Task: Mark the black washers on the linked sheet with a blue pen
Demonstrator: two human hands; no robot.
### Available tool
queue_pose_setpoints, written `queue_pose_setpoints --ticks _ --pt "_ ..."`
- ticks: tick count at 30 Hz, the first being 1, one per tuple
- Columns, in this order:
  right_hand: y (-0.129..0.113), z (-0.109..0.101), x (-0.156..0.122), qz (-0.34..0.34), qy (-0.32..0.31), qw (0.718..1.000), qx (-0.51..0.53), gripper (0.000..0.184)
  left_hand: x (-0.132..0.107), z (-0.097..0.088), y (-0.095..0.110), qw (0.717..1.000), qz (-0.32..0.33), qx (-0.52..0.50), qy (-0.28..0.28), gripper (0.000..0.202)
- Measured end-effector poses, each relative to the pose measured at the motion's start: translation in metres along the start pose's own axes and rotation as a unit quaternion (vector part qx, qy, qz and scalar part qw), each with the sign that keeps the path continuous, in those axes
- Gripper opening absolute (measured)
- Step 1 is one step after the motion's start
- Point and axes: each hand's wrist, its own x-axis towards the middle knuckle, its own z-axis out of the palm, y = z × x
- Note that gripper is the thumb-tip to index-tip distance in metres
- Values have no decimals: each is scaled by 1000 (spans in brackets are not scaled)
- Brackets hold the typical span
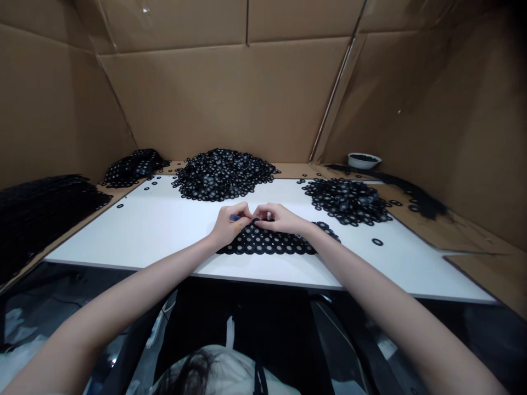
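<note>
A black rubber sheet of joined rings (272, 243) lies on the white table (164, 225) in front of me. My left hand (231, 220) is closed at the sheet's far left edge, pinching a small blue tool between thumb and fingers. My right hand (276, 216) is closed too, fingers curled and pinching the sheet's far edge right beside the left hand. The fingertips of both hands nearly touch over the sheet.
A large heap of loose black rings (224, 173) sits at the back centre, a smaller heap (348, 200) at the right. Stacked black sheets (37, 211) lie at the left, another pile (134, 164) at the back left. A white bowl (364, 160) stands back right. Cardboard walls (247, 99) enclose the table.
</note>
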Motion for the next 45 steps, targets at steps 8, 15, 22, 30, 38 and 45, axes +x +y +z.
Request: queue_pose_setpoints --ticks 8,15,22,30,38,45 --pt "1 0 0 -2 -2 1000 -8 12 1 0 -3 1000 -1 9 -2 10" --pt "1 1 1 -1 1 1000 -10 11 0 0 -1 1000 -6 13 -2 11" --pt "0 4 2 7 4 1000 -21 11 0 1 -1 1000 -4 9 -2 11" --pt "2 5 2 -4 2 1000 -13 10 1 1 -2 1000 -4 9 -5 11" --pt "1 5 2 -3 2 1000 -16 10 1 1 0 1000 -8 13 -6 12" --pt "0 5 1 35 18 999 1 13 1 1 -1 1000 -12 20 1 11"
